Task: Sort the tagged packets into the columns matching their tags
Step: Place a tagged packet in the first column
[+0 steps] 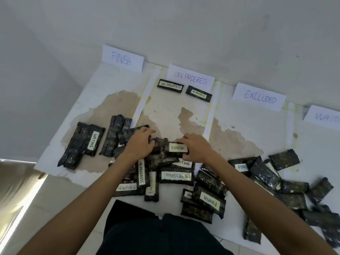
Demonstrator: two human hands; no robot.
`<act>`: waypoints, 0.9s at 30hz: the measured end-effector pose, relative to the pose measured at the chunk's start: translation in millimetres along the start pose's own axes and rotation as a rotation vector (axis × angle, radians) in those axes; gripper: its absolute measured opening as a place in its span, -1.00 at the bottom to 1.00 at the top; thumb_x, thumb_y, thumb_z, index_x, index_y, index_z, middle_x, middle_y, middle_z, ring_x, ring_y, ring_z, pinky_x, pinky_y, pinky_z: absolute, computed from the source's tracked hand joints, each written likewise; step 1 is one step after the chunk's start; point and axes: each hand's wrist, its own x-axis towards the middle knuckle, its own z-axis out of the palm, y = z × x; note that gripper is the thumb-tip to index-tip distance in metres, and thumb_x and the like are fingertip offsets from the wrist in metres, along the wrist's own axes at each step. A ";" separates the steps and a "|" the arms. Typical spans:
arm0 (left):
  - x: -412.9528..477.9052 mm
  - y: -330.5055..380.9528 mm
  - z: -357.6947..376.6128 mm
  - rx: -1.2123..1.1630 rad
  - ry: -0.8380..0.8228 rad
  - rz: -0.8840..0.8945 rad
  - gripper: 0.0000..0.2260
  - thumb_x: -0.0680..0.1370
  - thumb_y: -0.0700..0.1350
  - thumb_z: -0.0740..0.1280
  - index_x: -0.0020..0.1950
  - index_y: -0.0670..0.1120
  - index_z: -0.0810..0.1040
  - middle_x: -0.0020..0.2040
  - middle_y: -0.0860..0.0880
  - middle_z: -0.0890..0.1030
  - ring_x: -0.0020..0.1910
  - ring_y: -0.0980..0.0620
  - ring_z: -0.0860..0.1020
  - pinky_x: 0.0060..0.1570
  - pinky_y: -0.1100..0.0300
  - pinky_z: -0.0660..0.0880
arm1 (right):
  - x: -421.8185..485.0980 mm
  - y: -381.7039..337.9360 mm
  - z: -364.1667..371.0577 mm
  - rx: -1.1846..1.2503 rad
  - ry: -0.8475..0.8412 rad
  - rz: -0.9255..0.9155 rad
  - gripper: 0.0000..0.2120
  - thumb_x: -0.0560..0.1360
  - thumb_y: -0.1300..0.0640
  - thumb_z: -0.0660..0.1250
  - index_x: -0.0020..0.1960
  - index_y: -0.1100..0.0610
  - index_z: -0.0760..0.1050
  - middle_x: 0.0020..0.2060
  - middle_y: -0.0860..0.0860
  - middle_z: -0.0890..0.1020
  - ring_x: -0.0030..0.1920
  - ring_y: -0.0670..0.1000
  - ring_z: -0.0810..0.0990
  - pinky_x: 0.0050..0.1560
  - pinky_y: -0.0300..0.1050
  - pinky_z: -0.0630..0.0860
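The FINISH sign (122, 58) is heading the leftmost column. The left hand (138, 143) is curling over the pile (165, 173); its grip I cannot tell. The FINISH packet (177, 148) is lying atop the pile, with the right hand (197, 150) grasping its right end. It is probably worth lifting the packet clear before carrying it leftward.
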 end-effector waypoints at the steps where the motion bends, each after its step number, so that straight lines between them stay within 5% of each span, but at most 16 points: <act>1: -0.8 -4.7 -5.9 0.001 0.023 -0.020 -0.64 0.54 -0.14 0.26 0.35 -0.10 0.41 0.31 -0.11 0.42 0.27 -0.12 0.39 0.23 0.01 0.42 | 3.4 -2.0 -1.7 0.018 0.016 0.006 -0.44 0.37 -0.03 0.35 0.35 0.03 0.40 0.08 0.04 0.51 0.04 0.09 0.49 -0.02 -0.10 0.37; 9: 19.2 -56.6 -58.2 0.032 0.102 -0.111 -0.60 0.53 -0.14 0.26 0.37 -0.15 0.37 0.31 -0.17 0.41 0.28 -0.18 0.37 0.23 -0.04 0.39 | 80.7 -45.9 -36.1 0.146 0.147 0.082 -0.43 0.39 -0.04 0.36 0.37 0.05 0.36 0.10 0.06 0.54 0.06 0.10 0.52 -0.01 0.00 0.51; 27: 200.9 -147.7 -112.7 0.110 0.004 -0.147 -0.41 0.54 -0.10 0.24 0.51 -0.12 0.08 0.53 -0.17 0.09 0.49 -0.16 0.07 0.39 -0.08 0.19 | 308.8 -51.9 -63.6 0.071 0.271 0.306 -0.58 0.47 0.06 0.27 0.32 0.04 0.44 0.18 0.08 0.51 0.14 0.16 0.45 0.15 0.11 0.36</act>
